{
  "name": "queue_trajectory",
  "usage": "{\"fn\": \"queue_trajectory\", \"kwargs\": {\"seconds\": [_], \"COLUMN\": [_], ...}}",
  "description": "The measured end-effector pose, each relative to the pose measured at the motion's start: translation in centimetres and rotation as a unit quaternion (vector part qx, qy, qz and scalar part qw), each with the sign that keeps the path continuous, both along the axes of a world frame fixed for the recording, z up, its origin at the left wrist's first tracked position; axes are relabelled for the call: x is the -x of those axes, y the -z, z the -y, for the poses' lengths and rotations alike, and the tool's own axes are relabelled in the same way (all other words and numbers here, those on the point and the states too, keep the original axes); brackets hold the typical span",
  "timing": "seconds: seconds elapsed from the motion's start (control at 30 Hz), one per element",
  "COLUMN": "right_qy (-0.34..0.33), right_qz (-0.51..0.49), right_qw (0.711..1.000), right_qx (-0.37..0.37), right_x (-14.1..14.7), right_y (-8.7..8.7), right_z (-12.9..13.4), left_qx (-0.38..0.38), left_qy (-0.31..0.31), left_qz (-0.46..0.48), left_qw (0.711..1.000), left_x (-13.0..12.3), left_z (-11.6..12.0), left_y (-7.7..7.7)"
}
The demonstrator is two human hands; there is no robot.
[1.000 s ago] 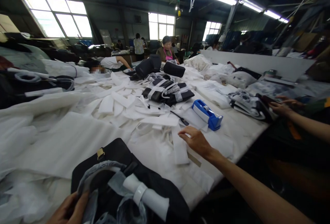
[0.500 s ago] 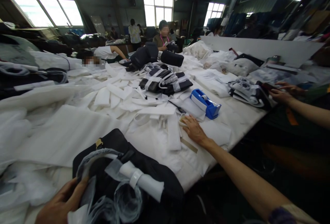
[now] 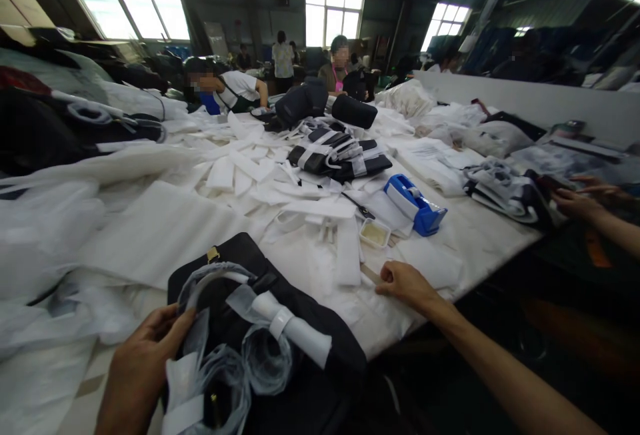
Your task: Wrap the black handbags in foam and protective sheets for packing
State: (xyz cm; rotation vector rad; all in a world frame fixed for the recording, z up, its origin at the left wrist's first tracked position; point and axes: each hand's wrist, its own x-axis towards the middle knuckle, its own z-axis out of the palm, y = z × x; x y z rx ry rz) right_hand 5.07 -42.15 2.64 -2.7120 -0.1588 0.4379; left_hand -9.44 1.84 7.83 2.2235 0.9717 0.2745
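Observation:
In front of me on the table leans a black bag (image 3: 320,328) with a gold-coloured clasp and handles wrapped in clear plastic and white foam. My left hand (image 3: 150,355) is closed on the wrapped handle (image 3: 215,273) at its left side. My right hand (image 3: 407,283) has its fingers curled together near the table's edge; whatever they may hold is hidden. It rests by a narrow beige strip (image 3: 371,274), partly covering it. Just beyond sits a small clear plastic tub (image 3: 375,233) with something yellowish inside.
A blue tape dispenser (image 3: 417,205) stands past the tub, next to black-handled scissors (image 3: 365,211). White foam pieces (image 3: 240,171) cover much of the table. Wrapped black bags (image 3: 340,155) lie farther back. At right, a co-worker's hands (image 3: 580,198) are by another wrapped bag. Other people are behind.
My right hand has left the plastic tub, drawn back towards me, and its fingers have curled. My left hand stays on the bag handle. The view has shifted left.

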Motion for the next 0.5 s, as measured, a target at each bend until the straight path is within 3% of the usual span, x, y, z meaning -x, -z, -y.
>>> {"fn": "queue_trajectory", "kwargs": {"seconds": [0.17, 0.33, 0.5], "right_qy": [-0.009, 0.022, 0.028], "right_qz": [-0.020, 0.037, 0.043], "right_qw": [1.000, 0.999, 0.996], "right_qx": [0.002, 0.000, -0.066], "right_x": [-1.3, -1.8, -2.2], "right_y": [-0.4, -3.0, -5.1], "right_z": [-0.2, 1.4, 1.7], "left_qx": [0.055, 0.059, 0.073], "left_qy": [-0.015, 0.005, 0.017], "left_qz": [0.011, 0.039, 0.065], "left_qw": [0.998, 0.997, 0.995], "left_x": [0.1, 0.3, 0.5], "left_z": [1.0, 0.8, 0.7], "left_y": [-1.1, -0.4, -0.2]}}
